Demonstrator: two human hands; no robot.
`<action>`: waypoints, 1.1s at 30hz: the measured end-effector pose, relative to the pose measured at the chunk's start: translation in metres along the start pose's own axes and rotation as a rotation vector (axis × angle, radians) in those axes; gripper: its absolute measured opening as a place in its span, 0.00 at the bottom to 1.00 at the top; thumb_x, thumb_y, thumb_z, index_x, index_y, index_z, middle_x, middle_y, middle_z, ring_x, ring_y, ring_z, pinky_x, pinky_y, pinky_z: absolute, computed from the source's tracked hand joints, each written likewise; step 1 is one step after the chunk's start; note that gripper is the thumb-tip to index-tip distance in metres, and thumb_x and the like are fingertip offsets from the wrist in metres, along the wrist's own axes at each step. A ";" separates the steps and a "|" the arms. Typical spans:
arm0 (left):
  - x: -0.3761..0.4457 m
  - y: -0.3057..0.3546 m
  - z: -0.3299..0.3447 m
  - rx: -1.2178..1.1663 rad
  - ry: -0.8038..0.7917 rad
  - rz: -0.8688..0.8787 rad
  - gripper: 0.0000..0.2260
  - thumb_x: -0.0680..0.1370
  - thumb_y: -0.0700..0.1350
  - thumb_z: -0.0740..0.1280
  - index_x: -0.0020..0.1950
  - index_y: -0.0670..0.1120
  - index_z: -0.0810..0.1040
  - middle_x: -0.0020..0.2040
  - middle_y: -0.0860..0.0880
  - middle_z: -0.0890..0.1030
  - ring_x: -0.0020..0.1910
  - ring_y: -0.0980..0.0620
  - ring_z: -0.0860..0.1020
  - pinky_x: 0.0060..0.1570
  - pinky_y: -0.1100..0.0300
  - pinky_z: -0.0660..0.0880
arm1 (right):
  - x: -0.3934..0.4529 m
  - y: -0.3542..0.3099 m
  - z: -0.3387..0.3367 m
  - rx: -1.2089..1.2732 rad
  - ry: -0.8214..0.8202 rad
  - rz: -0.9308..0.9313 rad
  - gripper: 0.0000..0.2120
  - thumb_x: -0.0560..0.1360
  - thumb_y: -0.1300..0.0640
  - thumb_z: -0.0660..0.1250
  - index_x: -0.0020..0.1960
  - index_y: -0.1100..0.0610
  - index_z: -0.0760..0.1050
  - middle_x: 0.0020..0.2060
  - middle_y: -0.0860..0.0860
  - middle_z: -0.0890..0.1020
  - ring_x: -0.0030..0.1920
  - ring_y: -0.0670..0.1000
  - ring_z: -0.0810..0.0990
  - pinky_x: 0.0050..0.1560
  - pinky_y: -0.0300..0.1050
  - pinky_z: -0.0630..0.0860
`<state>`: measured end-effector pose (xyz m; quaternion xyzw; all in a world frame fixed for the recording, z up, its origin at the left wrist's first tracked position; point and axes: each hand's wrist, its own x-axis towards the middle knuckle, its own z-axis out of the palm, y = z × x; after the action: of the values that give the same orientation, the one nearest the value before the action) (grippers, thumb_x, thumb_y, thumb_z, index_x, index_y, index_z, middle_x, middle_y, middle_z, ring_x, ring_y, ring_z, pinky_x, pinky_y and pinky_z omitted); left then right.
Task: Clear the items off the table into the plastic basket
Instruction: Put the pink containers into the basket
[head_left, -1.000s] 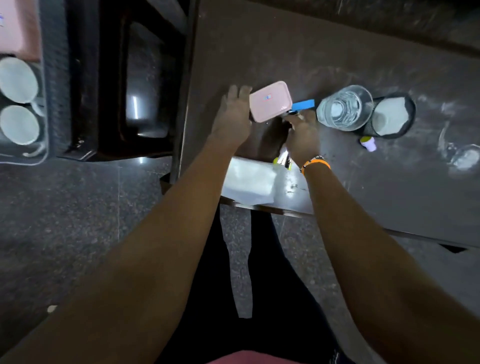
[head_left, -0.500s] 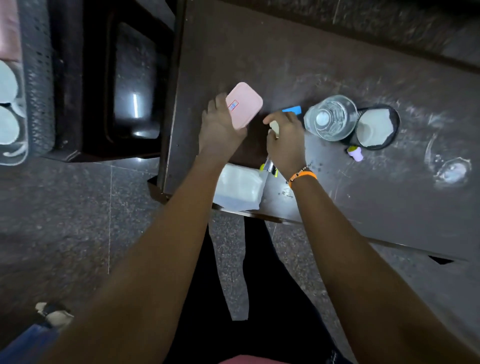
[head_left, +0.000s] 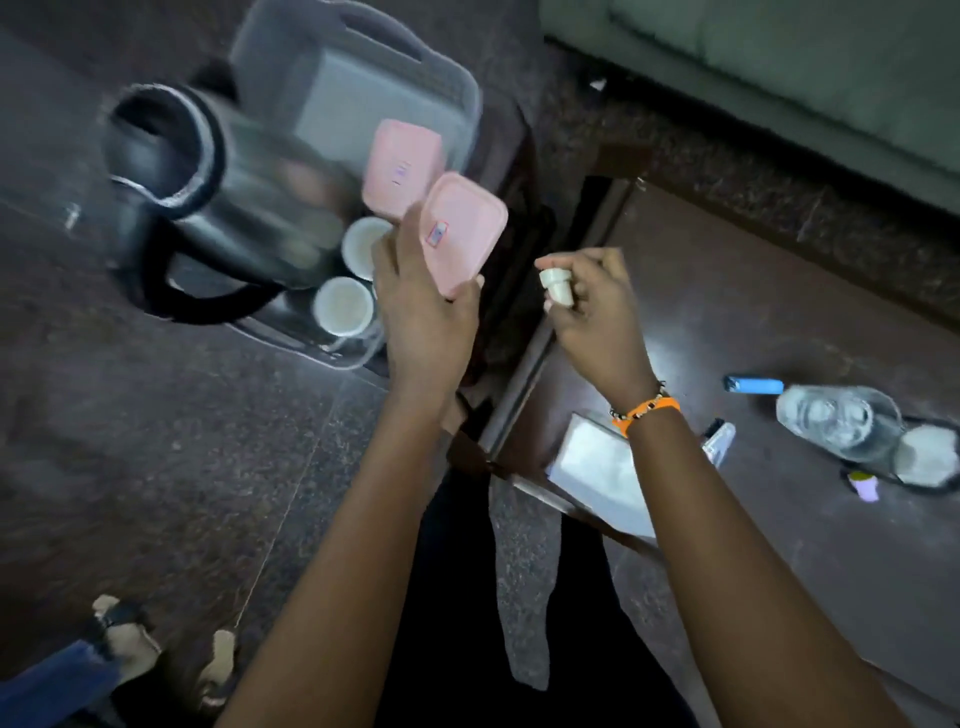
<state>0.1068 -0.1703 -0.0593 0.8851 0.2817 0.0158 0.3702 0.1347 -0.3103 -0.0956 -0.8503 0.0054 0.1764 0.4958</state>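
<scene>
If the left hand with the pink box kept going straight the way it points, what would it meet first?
Probably the other pink box lying in the plastic basket; the left hand and its held pink container point at it, though depth is unclear.

Held box (head_left: 462, 234): pale pink, small red-and-blue label. Second box (head_left: 400, 166) in basket: same pink. Basket (head_left: 457, 104): clear, greyish. Cups (head_left: 343, 305): white. Kettle (head_left: 208, 192): black, steel rim. Small bottle (head_left: 556, 287): cream. Wristband (head_left: 647, 410): orange, beaded black-and-white. Lighter (head_left: 753, 385): blue. Table (head_left: 779, 312): dark brown. Floor (head_left: 156, 441): dark speckled.
</scene>
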 end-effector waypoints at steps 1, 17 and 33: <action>0.017 -0.001 -0.012 -0.007 0.019 0.018 0.34 0.70 0.38 0.69 0.74 0.42 0.60 0.66 0.39 0.67 0.65 0.41 0.68 0.66 0.57 0.62 | 0.009 -0.012 0.011 0.001 -0.001 -0.017 0.19 0.69 0.73 0.63 0.57 0.59 0.78 0.51 0.50 0.68 0.49 0.52 0.75 0.59 0.50 0.76; 0.195 -0.022 -0.011 0.676 -0.251 -0.136 0.30 0.77 0.40 0.58 0.77 0.50 0.50 0.74 0.38 0.55 0.71 0.33 0.59 0.74 0.43 0.52 | 0.116 -0.082 0.074 -0.095 0.284 -0.043 0.15 0.69 0.66 0.67 0.55 0.64 0.72 0.49 0.59 0.80 0.48 0.56 0.79 0.51 0.52 0.78; 0.161 -0.030 -0.007 0.443 -0.449 0.017 0.25 0.79 0.42 0.56 0.75 0.41 0.55 0.76 0.39 0.57 0.74 0.39 0.57 0.72 0.48 0.55 | 0.172 -0.081 0.087 -0.438 0.098 -0.013 0.20 0.71 0.68 0.56 0.57 0.59 0.80 0.57 0.59 0.81 0.57 0.60 0.79 0.59 0.47 0.75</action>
<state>0.2258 -0.0662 -0.1031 0.9279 0.1820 -0.2384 0.2212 0.2853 -0.1673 -0.1184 -0.9453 -0.0143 0.1285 0.2996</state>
